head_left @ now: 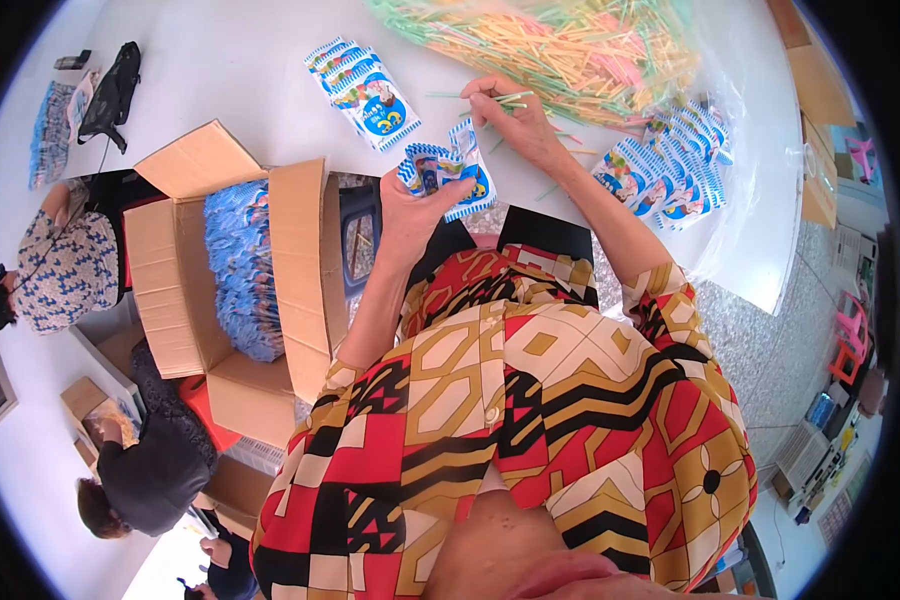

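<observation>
My left hand is closed round several blue-and-white printed packets, held over the near edge of the table. Just to the right, my right hand pinches a few thin pale green and yellow sticks, perhaps straws. Its fingertips are above the held packets. Beyond it lies a large clear plastic bag full of the same thin sticks in green, yellow and pink. Overlapping packets rest on the table at the far left of my hands. More packets are spread to the right.
An open cardboard carton packed with blue packets stands at my left. Loose sticks lie near my right wrist. A black bag is on the table's far left. Several people sit or work at the left.
</observation>
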### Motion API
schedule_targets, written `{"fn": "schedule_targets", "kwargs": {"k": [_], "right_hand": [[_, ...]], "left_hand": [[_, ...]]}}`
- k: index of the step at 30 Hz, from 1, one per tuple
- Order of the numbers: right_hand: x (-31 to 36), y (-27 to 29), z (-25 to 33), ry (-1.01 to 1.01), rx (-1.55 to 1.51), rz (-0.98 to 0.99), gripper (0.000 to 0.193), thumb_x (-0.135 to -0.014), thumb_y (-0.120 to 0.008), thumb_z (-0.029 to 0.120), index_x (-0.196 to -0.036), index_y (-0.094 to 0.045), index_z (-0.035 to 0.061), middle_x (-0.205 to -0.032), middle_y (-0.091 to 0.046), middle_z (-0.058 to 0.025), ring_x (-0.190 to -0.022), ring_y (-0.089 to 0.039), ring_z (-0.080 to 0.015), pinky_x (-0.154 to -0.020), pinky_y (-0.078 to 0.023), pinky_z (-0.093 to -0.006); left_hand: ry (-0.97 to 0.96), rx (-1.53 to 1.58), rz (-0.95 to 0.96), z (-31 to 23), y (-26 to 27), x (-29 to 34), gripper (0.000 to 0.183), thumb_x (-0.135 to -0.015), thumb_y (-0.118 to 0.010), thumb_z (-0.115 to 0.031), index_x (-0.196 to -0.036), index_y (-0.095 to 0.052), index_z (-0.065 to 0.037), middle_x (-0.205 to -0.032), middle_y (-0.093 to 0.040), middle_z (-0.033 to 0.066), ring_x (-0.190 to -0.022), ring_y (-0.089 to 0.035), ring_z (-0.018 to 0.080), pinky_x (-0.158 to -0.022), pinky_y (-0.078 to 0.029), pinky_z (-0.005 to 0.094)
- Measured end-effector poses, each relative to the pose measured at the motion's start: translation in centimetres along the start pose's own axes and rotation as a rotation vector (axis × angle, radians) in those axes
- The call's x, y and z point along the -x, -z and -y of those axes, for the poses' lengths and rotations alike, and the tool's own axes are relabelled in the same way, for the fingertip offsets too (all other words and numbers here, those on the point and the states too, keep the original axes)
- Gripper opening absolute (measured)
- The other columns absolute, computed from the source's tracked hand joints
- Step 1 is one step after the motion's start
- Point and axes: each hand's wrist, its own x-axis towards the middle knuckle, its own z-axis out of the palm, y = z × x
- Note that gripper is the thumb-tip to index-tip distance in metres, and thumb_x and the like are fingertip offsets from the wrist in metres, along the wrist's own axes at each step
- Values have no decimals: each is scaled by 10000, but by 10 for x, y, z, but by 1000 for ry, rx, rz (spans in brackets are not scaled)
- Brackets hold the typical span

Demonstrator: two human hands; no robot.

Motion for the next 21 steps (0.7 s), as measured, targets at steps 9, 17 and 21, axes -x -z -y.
{"fn": "schedule_targets", "kwargs": {"k": [9, 17, 21], "right_hand": [[-7, -6, 4, -68, 37, -44, 264, -957, -427, 257, -942, -583, 45, -680, -482, 24, -599, -436, -48, -587, -402, -215], [-27, 0, 90, -94, -703, -153, 291, -991, -318, 308, -965, -488, 73, -541, -299, 52, -476, -282, -57, -597, -403, -275], [-43, 3, 83, 554, -885, 405, 282, -995, -285, 280, -958, -472, 72, -540, -356, 1, -447, -326, -102, -663, -438, -316]], "left_hand": [[16, -65, 19, 3, 1, 1, 241, -715, -708, 19, -934, -609, 11, -851, -634, 32, -741, -585, 70, -675, -497, 222], [9, -138, 89, 2, -4, -3, 213, -688, -715, 22, -876, -616, 3, -784, -627, 8, -698, -540, 45, -624, -458, 198], [-5, -182, 131, 4, -5, -3, 224, -673, -723, 22, -872, -621, 8, -783, -630, 17, -710, -545, 49, -632, -457, 197]]}}
